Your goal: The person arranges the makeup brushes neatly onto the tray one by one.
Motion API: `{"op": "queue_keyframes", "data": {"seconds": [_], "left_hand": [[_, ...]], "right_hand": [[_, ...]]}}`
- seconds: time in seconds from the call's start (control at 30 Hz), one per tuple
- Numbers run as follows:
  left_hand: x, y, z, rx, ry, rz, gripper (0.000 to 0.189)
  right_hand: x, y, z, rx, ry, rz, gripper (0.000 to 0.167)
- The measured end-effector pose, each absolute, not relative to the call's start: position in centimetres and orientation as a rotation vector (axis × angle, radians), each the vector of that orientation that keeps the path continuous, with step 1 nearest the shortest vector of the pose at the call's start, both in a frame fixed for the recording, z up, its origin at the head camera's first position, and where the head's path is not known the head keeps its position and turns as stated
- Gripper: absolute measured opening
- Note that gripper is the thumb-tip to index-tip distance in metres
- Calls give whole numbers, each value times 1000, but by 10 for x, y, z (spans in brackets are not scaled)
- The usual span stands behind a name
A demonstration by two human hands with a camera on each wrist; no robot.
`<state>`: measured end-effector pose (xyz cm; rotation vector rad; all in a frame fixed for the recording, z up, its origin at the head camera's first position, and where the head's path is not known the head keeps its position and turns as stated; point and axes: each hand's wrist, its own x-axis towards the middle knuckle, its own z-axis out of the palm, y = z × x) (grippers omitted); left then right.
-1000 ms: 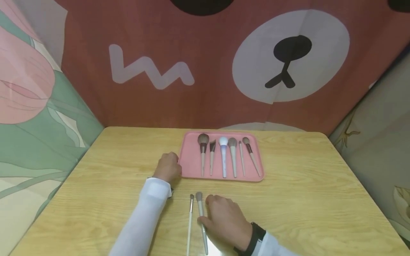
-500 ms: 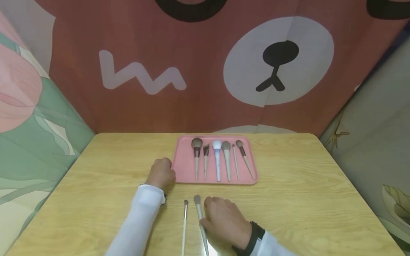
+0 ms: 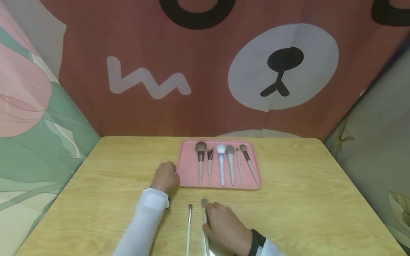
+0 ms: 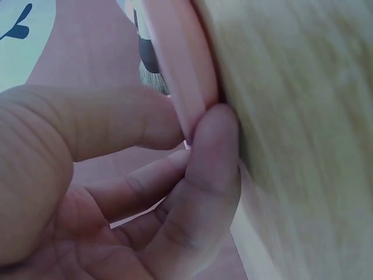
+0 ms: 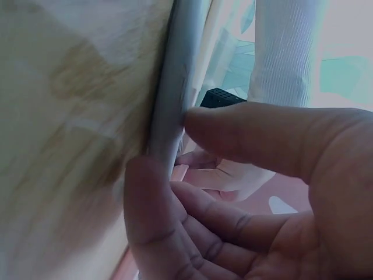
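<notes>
My left hand [image 3: 165, 176] pinches the left rim of a pink tray [image 3: 187, 169]; in the left wrist view thumb and forefinger meet on the tray's edge [image 4: 189, 64]. Nearer to me, my right hand [image 3: 228, 227] pinches a grey-tipped makeup brush [image 3: 204, 215] by its handle. In the right wrist view the thumb presses one side of the grey handle [image 5: 178, 76] and a fingertip lies at the other, close to the tabletop. Left of it lies a thin makeup brush [image 3: 189, 227] with a small dark tip and pale handle.
Several makeup brushes lie side by side in the tray, among them a large brown-headed one [image 3: 200, 156] and a white-headed one [image 3: 221, 160]. The wooden table [image 3: 288, 199] ends at the back against a printed bear curtain [image 3: 208, 110].
The right hand has shifted the grey-tipped brush slightly right, away from the thin brush, and it now points straighter ahead. The left hand keeps its hold on the tray. The head view has tilted slightly.
</notes>
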<state>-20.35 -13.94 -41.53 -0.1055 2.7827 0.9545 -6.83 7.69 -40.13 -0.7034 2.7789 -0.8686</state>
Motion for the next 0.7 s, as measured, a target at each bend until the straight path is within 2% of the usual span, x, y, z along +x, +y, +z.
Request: {"op": "queue_keyframes", "data": {"seconds": [0.4,0.57,0.7], "left_hand": [[-204,-136,-410,-124,2783,991,8],[-206,-139,-409,-161,2772,979,25],[-203,-139,-414,-176,2760,970,7]], "right_hand": [[-76,83,-399,-693,2819,-857,15],[-82,87,-399,-685,2828,-829,13],[-83,88,-403,-660,2810,-826,13]]}}
